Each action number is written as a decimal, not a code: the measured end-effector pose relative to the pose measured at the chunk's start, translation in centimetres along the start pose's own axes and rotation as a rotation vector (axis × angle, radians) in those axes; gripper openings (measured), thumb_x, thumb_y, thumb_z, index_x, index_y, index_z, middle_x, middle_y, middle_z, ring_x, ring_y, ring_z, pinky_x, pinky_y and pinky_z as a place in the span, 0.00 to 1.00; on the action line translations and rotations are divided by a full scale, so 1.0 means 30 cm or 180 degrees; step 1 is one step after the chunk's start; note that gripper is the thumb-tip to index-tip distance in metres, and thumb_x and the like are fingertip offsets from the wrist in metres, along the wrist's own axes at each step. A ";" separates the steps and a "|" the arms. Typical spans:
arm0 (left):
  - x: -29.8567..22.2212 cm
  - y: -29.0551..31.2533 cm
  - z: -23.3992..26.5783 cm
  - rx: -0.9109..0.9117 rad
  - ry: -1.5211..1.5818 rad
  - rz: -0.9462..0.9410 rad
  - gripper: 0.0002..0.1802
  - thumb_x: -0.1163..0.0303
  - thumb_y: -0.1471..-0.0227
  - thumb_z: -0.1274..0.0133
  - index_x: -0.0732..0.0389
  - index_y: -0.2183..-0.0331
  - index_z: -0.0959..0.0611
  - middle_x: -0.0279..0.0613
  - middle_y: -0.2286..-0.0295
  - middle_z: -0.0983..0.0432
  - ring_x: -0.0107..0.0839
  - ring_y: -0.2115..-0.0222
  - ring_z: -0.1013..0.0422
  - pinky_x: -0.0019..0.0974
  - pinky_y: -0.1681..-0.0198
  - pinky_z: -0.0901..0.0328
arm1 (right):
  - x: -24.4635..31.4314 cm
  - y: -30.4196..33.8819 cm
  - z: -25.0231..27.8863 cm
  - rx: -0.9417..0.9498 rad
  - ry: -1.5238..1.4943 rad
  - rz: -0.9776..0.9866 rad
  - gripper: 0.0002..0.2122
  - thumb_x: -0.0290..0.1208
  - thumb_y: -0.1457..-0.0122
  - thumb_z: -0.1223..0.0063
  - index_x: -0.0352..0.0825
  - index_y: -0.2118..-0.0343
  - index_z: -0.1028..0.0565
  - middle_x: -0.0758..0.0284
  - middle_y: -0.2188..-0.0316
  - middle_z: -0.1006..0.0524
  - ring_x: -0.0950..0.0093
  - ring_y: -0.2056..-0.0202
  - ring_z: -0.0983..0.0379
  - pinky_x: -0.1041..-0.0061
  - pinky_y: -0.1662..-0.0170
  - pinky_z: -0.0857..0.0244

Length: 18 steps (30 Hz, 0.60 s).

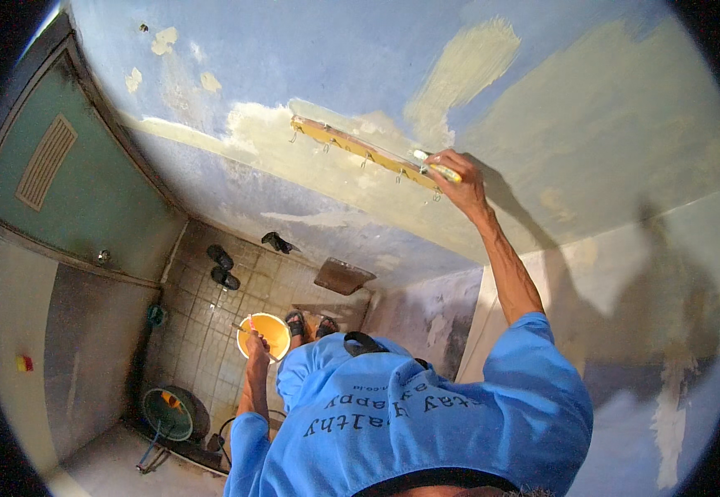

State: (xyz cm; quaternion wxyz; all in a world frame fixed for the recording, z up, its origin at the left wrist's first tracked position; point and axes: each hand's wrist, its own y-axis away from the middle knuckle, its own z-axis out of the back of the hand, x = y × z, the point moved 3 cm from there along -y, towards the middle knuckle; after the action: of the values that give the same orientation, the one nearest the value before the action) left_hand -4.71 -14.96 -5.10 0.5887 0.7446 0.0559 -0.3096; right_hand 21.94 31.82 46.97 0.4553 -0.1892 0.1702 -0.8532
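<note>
So the big blue plaster wall (293, 50) is wearing large pale cream patches (592, 124), and I'd say the step in hand is brushing that cream around the long yellow wooden hook rail (360, 149) fixed to it. The right hand (462, 186) is pinching the small yellow-handled paintbrush (445, 172), with its whitish tip just by the rail's upper edge, near the right end; can't tell if it's actually touching. The left hand (257, 344) is down at the round white bucket with the orange-yellow inside (278, 331), fingers curled, but I can't tell if they're closed on the rim or on the thin pink-and-white piece (250, 321) there.

My take: the next move calls for a light, controlled stroke along that edge, bucket steady, bristles clear of the hooks.

Headcount, biggest down:
- one grey-green door (70, 157) with one pale slatted vent (47, 161)
- one dark round tub (154, 402)
- one bucket
- one hook rail
- one flat brown board (343, 276) against the foot of the wall
- two loose black slippers (220, 256) on the tiles, plus two dark sandals (327, 325) on the feet
- one paintbrush
- five small metal hooks (366, 162), as far as I can make out
</note>
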 end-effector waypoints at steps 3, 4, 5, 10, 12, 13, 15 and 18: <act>-0.005 -0.006 -0.009 0.0034 0.0043 -0.0033 0.21 0.49 0.41 0.53 0.57 0.75 0.27 0.31 0.87 0.40 0.27 0.89 0.42 0.33 0.86 0.46 | 0.037 -0.010 0.019 -0.0216 0.0424 0.0071 0.11 0.24 0.47 0.39 0.39 0.60 0.20 0.70 0.63 0.22 0.69 0.61 0.23 0.70 0.59 0.28; -0.007 -0.008 -0.009 0.0038 0.0054 -0.0045 0.21 0.49 0.41 0.53 0.56 0.75 0.27 0.31 0.87 0.40 0.27 0.89 0.42 0.33 0.86 0.46 | 0.060 -0.007 0.022 -0.0328 0.0540 0.0155 0.11 0.24 0.47 0.39 0.39 0.60 0.20 0.70 0.63 0.22 0.69 0.61 0.24 0.70 0.60 0.28; -0.011 -0.010 -0.009 0.0059 0.0055 -0.0053 0.21 0.49 0.41 0.53 0.56 0.75 0.27 0.31 0.87 0.40 0.27 0.89 0.42 0.33 0.86 0.46 | 0.077 0.002 0.031 -0.0514 0.0456 0.0208 0.10 0.21 0.48 0.39 0.39 0.62 0.20 0.70 0.64 0.20 0.69 0.61 0.23 0.71 0.61 0.29; -0.026 -0.020 -0.025 0.0139 0.0044 -0.0101 0.21 0.49 0.41 0.53 0.56 0.76 0.28 0.31 0.87 0.40 0.27 0.89 0.42 0.33 0.86 0.47 | 0.036 0.007 -0.018 0.0252 0.0220 0.0024 0.10 0.25 0.47 0.39 0.39 0.61 0.20 0.70 0.63 0.21 0.70 0.61 0.24 0.69 0.61 0.28; -0.035 -0.027 -0.030 0.0154 0.0044 -0.0112 0.21 0.49 0.41 0.53 0.56 0.76 0.28 0.31 0.87 0.40 0.27 0.89 0.42 0.33 0.86 0.47 | 0.005 -0.005 -0.029 0.0300 0.0182 -0.0044 0.10 0.24 0.48 0.39 0.39 0.61 0.20 0.70 0.63 0.21 0.70 0.61 0.24 0.70 0.60 0.28; -0.039 -0.031 -0.036 0.0145 0.0029 -0.0105 0.21 0.49 0.41 0.53 0.56 0.76 0.28 0.31 0.87 0.40 0.27 0.89 0.42 0.33 0.86 0.47 | -0.005 -0.008 -0.026 0.0236 0.0254 -0.0023 0.10 0.23 0.48 0.39 0.39 0.61 0.20 0.71 0.63 0.21 0.70 0.61 0.24 0.71 0.60 0.28; -0.039 -0.031 -0.030 0.0111 0.0012 -0.0086 0.21 0.49 0.41 0.53 0.56 0.75 0.28 0.31 0.87 0.40 0.27 0.89 0.42 0.33 0.86 0.46 | 0.014 -0.018 -0.013 0.0071 0.0408 0.0110 0.11 0.22 0.48 0.40 0.39 0.61 0.20 0.71 0.63 0.20 0.69 0.61 0.23 0.71 0.59 0.28; -0.038 -0.032 -0.025 0.0073 -0.0038 -0.0054 0.21 0.49 0.41 0.53 0.57 0.75 0.28 0.31 0.87 0.40 0.27 0.89 0.42 0.33 0.86 0.46 | 0.060 -0.039 0.059 -0.0272 0.0681 0.0345 0.12 0.20 0.48 0.40 0.39 0.60 0.20 0.70 0.62 0.20 0.68 0.60 0.23 0.70 0.59 0.28</act>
State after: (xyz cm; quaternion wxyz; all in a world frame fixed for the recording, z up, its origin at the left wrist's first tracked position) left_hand -5.77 -13.68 -5.22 0.5779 0.7489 0.0552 -0.3197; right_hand 21.04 30.70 49.36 0.4715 -0.1069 0.2640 -0.8346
